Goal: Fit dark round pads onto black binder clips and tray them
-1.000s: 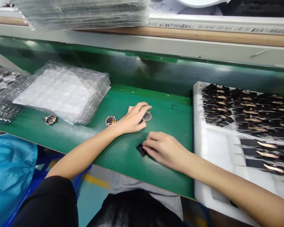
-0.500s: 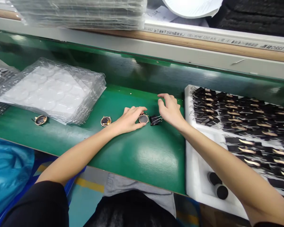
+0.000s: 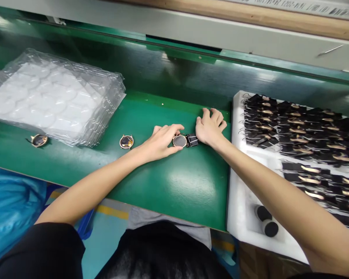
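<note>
My left hand (image 3: 163,144) holds a round watch case (image 3: 179,140) between thumb and index finger, flat on the green bench. The case has a dark grey face and a gold-toned rim. Touching or nearly touching its right side is a black binder clip (image 3: 192,140) with wire handles. Just right of the clip, my right hand (image 3: 211,126) rests palm down with its fingers apart; no object shows in it. A second watch case (image 3: 126,142), with its inner parts exposed, lies left of my left hand. Farther left sits another open watch case (image 3: 39,140), slightly tilted.
A stack of clear plastic trays (image 3: 55,100) with white sheets stands at the left. On the right, a white foam tray (image 3: 235,186) carries rows of clipped watch cases (image 3: 296,128) and two black round pieces (image 3: 270,228). A ledge (image 3: 174,23) runs along the back.
My view has shifted down and closer to the bench. The right hand has come lower beside the binder clip, its fingers more spread. The left hand keeps hold of the watch case.
</note>
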Demonstrator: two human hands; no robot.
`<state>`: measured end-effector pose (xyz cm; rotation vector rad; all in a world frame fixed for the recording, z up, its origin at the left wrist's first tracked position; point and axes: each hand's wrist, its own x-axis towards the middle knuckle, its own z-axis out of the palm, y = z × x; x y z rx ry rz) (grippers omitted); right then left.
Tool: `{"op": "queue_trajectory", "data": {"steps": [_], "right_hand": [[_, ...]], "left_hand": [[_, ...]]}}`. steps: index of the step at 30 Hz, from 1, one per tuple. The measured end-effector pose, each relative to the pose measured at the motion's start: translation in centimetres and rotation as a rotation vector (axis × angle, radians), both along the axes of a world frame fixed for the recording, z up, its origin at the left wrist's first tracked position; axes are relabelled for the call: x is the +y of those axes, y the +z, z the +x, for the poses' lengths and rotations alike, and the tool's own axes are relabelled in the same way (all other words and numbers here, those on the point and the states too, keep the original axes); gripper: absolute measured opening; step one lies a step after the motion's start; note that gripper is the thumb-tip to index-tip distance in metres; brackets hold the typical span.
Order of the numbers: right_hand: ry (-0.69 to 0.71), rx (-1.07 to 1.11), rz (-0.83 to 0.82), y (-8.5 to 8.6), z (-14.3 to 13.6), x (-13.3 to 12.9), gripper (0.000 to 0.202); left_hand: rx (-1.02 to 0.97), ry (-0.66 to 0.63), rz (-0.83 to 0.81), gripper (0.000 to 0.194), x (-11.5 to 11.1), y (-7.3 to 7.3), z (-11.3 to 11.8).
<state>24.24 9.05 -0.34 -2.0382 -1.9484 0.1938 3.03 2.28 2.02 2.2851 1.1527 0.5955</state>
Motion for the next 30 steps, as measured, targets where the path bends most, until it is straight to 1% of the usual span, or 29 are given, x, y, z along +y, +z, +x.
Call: {"op": "queue_trajectory", "data": {"steps": [5,13,22,30], "right_hand": [[0.009,-0.026,0.009,-0.4,0.3,0.1,0.049],[-0.002,-0.002,-0.005,-0.3,0.4,0.1,0.047],[0.019,-0.002,0.053,-1.4,0.9,0.5,0.044],[0.011,0.017,0.038,-1.3,1.0,0.6,0.043]], "left_hand": [[-0.007,0.010,-0.015,0.054,0.1,-0.2,0.4],[-0.056,0.011,0.011,0.065,0.2,-0.5,0.9],[-0.086,0.010,0.015,0.064,0.4,-0.8,1.3],[-0.101,-0.017,0.044,0.065,0.5,-1.0,1.6]]}}
